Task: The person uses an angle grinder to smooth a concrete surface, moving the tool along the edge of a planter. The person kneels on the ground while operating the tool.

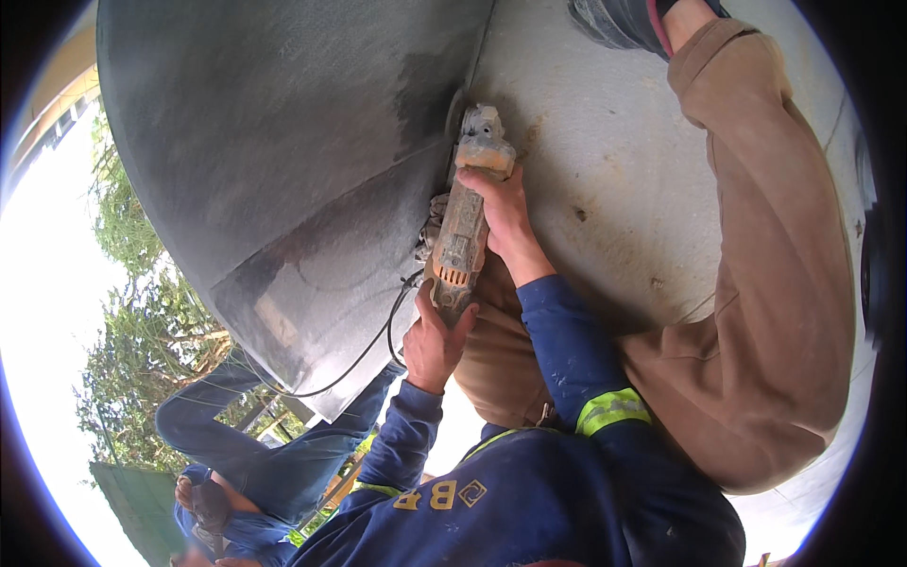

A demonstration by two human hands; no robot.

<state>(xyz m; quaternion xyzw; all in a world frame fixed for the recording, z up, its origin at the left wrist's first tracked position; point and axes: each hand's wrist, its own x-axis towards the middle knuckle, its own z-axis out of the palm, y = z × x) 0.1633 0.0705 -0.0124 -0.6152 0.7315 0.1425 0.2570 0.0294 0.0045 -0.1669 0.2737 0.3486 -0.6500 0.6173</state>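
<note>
A dusty angle grinder (461, 227) with worn orange parts is held between my two hands, its head up against the seam where a dark grey panel (312, 113) meets a pale grey surface (605, 142). My right hand (501, 208) is closed around the body just below the head. Lower down, my left hand (436, 345) grips the rear end, thumb and fingers on either side. A black cord (364, 354) runs in a loop beside the left hand. Whether the head carries a disc cannot be made out.
A crumpled dusty bundle (430, 227) lies against the panel beside the grinder. My bent leg in brown trousers (775, 236) takes up the right side, with a dark shoe (619, 24) at the top. Another person in blue (274, 463) is at the lower left, with trees (142, 350) behind.
</note>
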